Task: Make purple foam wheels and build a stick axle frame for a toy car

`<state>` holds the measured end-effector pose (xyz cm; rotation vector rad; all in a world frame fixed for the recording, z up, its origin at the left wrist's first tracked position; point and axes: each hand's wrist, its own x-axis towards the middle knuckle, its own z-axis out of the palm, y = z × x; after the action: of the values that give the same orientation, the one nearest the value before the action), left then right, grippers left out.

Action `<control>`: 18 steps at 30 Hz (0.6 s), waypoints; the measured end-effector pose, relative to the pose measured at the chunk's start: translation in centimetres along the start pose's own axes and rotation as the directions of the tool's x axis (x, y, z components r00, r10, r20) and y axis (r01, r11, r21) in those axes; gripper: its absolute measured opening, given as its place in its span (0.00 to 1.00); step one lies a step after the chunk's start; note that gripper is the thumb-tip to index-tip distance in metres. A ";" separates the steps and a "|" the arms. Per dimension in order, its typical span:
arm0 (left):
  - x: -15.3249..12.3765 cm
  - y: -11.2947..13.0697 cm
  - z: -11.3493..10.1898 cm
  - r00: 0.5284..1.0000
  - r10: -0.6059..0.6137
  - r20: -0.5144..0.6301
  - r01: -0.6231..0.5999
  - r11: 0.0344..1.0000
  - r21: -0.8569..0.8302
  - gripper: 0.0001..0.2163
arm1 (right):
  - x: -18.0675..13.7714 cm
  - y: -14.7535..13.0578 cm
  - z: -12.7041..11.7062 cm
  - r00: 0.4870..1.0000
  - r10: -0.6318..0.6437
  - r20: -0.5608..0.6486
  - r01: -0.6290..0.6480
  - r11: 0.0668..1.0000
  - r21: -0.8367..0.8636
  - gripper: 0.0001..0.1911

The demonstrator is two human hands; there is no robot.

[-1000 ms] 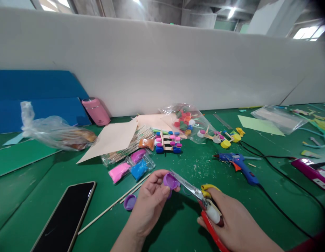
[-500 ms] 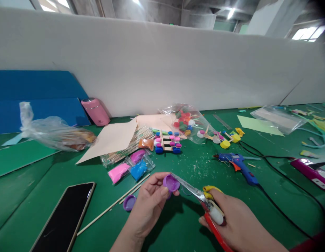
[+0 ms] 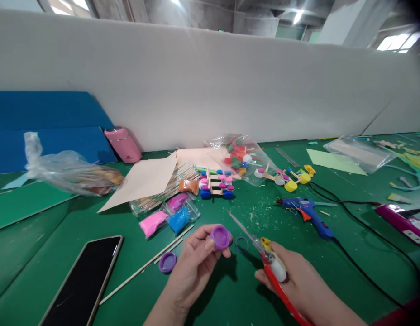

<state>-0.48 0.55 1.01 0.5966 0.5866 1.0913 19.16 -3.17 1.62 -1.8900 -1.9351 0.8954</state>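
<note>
I can read no words or numbers anywhere here — the small dark mark low on the pink tumbler (image 3: 123, 144) is too tiny for me to make out, and the little green sign (image 3: 221, 31) beyond the white partition (image 3: 183, 86) stays illegible too.

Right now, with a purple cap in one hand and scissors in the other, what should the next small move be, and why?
Probably turn the purple cap slightly and check its rim before any cut: the left hand holds it open side toward the camera, and the scissors in the right hand stand clear of it.
</note>
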 end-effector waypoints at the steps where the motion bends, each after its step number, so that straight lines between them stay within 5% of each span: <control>1: 0.0 0.0 0.0 1.000 -0.001 -0.001 0.001 1.000 -0.005 0.09 | 0.2 -0.1 0.1 1.000 -0.010 -0.016 0.011 0.998 0.059 0.10; 9: 0.0 -0.3 -0.3 1.000 -0.006 0.025 0.007 1.000 -0.017 0.09 | 1.6 -1.9 0.9 0.990 -0.083 -0.111 0.116 0.934 0.337 0.09; 18: 0.0 -0.4 0.1 0.997 -0.059 0.041 0.057 0.998 0.037 0.09 | 4.7 -3.7 2.4 0.976 0.004 -0.218 0.140 0.756 0.639 0.17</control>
<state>-0.16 0.35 0.76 0.6289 0.5849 1.0131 14.32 1.02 1.06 -1.4088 -1.3058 1.1143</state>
